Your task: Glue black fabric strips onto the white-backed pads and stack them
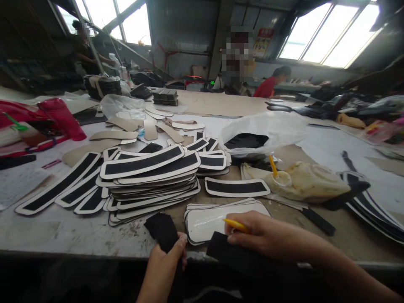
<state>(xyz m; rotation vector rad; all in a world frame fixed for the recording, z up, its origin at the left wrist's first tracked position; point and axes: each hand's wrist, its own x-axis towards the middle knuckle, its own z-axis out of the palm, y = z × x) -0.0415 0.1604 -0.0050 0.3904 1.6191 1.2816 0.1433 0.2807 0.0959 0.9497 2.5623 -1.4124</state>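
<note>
My left hand (167, 265) is closed around black strips (162, 229) of thin, flexible material at the table's front edge. In my right hand (249, 231) is a pointed yellow tool (236, 225), held with its tip toward the left; its other end is hidden in the fingers. The thumb of that hand also presses on a black strip (219, 246). Just behind the hands lies a small stack of curved white pieces (211, 221), the top one with a shiny, wet-looking surface. A single white piece with a black strip on it (236, 187) lies behind that stack.
A tall pile of curved black-and-white pieces (148, 181) stands left of centre. To the right are a glue-stained container (303, 181) with a yellow stick, and a plastic bag (277, 126). A red bottle (63, 118) lies far left. Other people work in the background.
</note>
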